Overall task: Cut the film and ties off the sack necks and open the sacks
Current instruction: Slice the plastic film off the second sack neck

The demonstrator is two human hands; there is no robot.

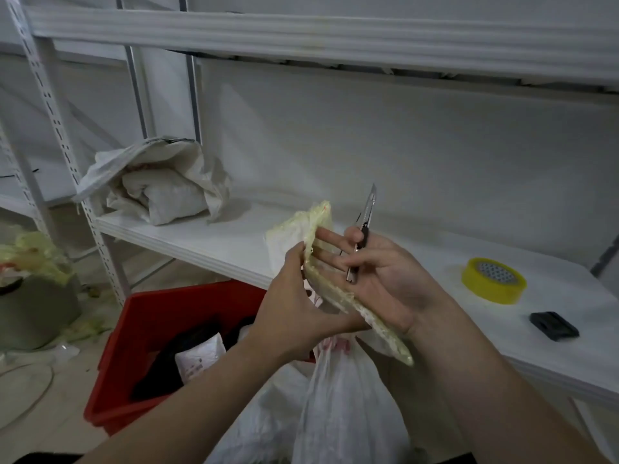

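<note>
Head view: two bare hands meet at centre frame. The left hand [294, 293] has its grip pinched closed on one strip of crumpled yellowish plastic film [338, 289]; the right hand [385, 279] clasps one slim metal utility knife [363, 232], blade toward 12 o'clock. One white plastic sack [335, 396] hangs at 6 o'clock; one yellow tape roll [494, 281] sits at 3 o'clock near the white shelf [207, 242] edge.
</note>
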